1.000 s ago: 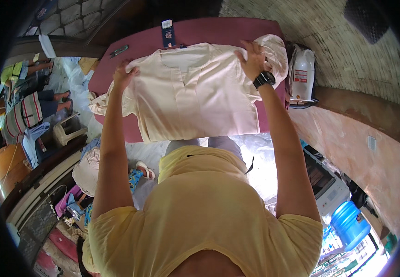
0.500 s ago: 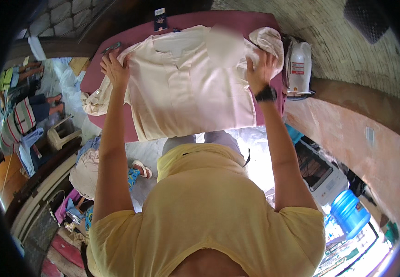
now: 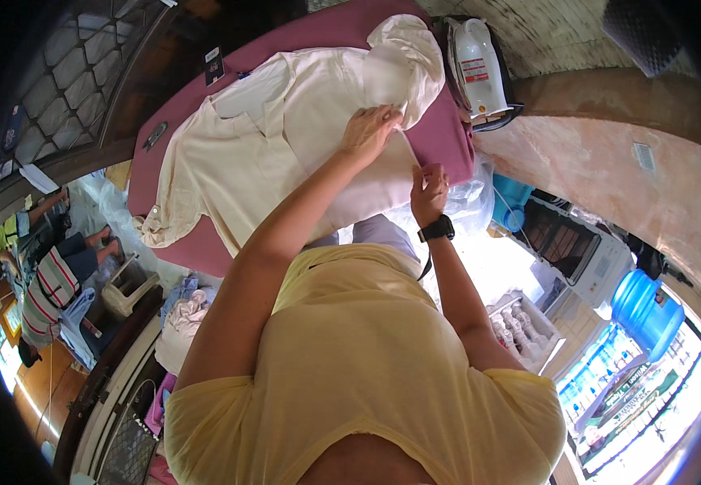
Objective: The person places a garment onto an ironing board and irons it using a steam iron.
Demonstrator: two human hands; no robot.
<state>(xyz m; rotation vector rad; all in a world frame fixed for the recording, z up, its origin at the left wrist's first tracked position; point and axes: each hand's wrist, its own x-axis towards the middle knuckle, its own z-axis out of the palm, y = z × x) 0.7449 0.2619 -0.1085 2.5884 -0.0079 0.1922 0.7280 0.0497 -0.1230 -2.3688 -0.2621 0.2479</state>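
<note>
While the shirt lies on the counter, mostly spread flat but with one sleeve left bunched, we seem to pinch its side edge with our left hand and, nearer the hem, our right hand.

The blouse is plain pale cream, and the surface beneath it solid maroon. Beyond the blouse's neckline sits a black tag with a white label; left of the blouse, the snips are dark greyish green. Right of it, the iron is white with a red-and-white sticker, and the wall is mottled pinkish tan. Nearer than the blouse come a yellow top and a black watch. Far right of it is a blue water jug; far left, a co-worker's grey shirt carries red and white stripes, and a dark gate has a diamond lattice.
</note>
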